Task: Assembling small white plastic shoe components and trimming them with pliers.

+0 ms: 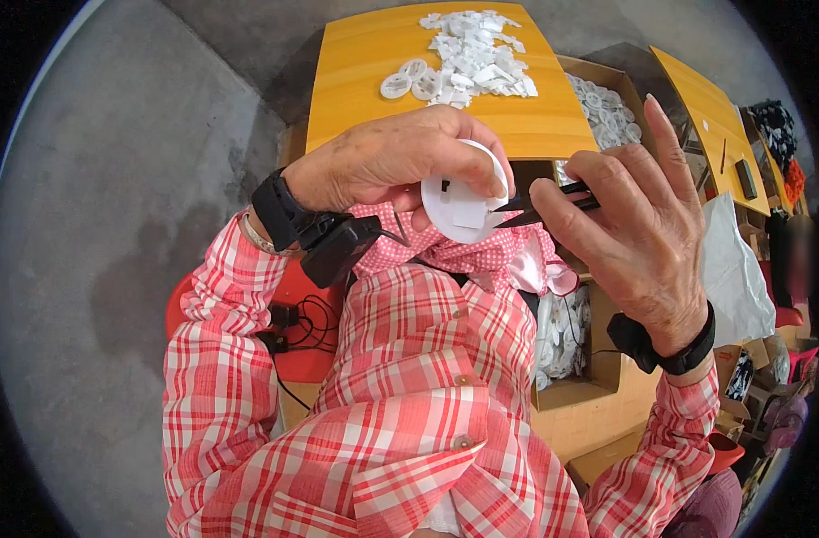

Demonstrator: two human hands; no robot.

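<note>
My left hand (387,161) holds a round white plastic disc (463,202) close in front of my chest, fingers curled over its top edge. My right hand (638,224) grips a small black cutting tool (544,204), its tips touching the disc's right edge. Both wrists wear black bands; a small black device hangs under the left wrist. A yellow table (364,81) lies ahead with a heap of white plastic pieces (476,58) and a few round discs (409,81) on it.
A cardboard box (606,112) filled with white discs stands right of the table. Another open box (571,359) with white parts sits by my right knee. A second yellow table (714,117) and a white bag (736,269) are on the right. Grey concrete floor spreads left.
</note>
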